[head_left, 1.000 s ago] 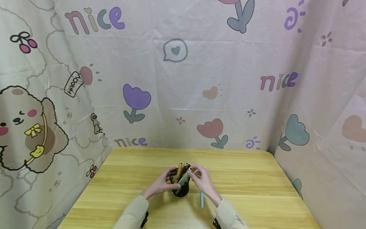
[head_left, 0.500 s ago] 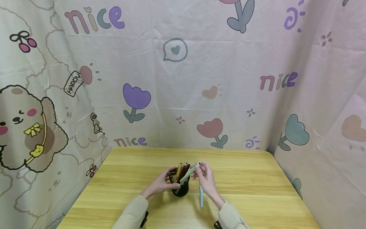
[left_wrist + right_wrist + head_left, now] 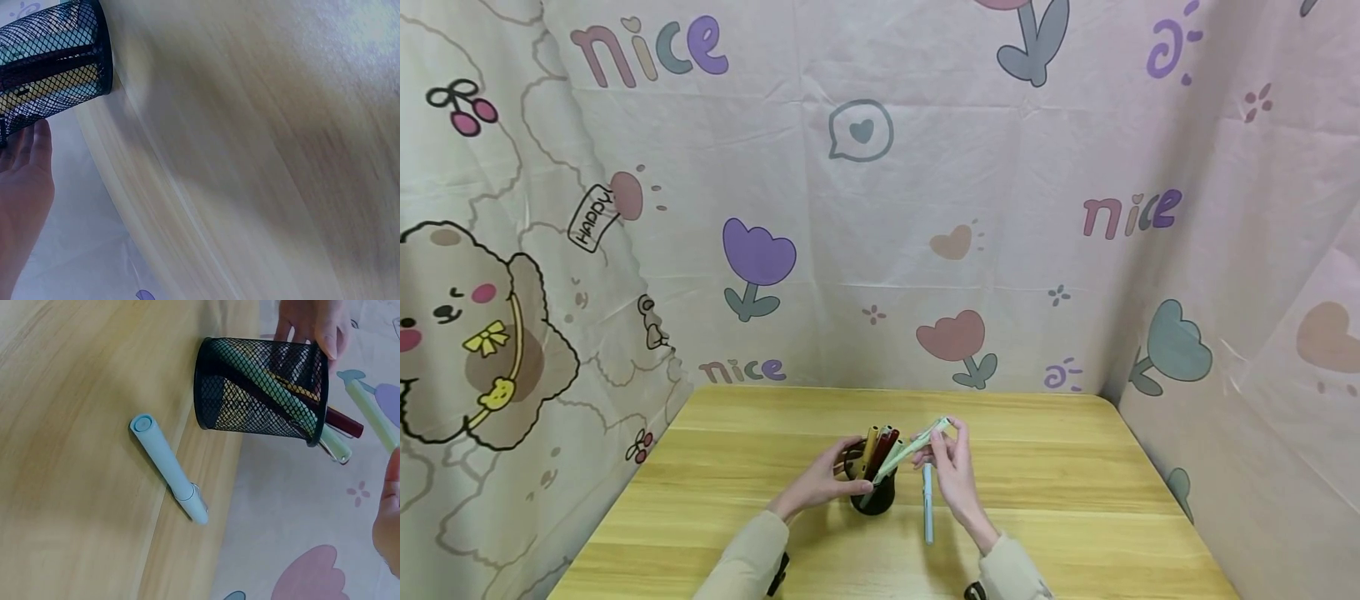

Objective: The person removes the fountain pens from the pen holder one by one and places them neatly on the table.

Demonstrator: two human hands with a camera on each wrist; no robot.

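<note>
My left hand [image 3: 814, 487] grips the black mesh pen holder [image 3: 876, 503] near its rim, thumb in front and fingers behind. Inside stand a yellow pen [image 3: 869, 452], a dark red pen [image 3: 880, 455] and others. A second light green pen [image 3: 336, 445] pokes over the rim in the right wrist view. Between thumb and fingers, my right hand [image 3: 957, 483] pinches a light green pen [image 3: 917, 447] by its upper end. It slants up to the right, its lower end outside the holder's rim in the right wrist view [image 3: 365, 409]. A light blue pen [image 3: 928, 510] lies below that hand.
The wooden table [image 3: 1060, 483] extends around the holder on all sides. Behind it and to both sides hangs a patterned cloth [image 3: 850, 225]. The blue pen lies a short way right of the holder, its clip end pointing toward the table's far edge.
My right hand has drawn the light green pen up and rightward out of the pen holder. My left hand keeps its grip in the same place, and the blue pen has stayed put.
</note>
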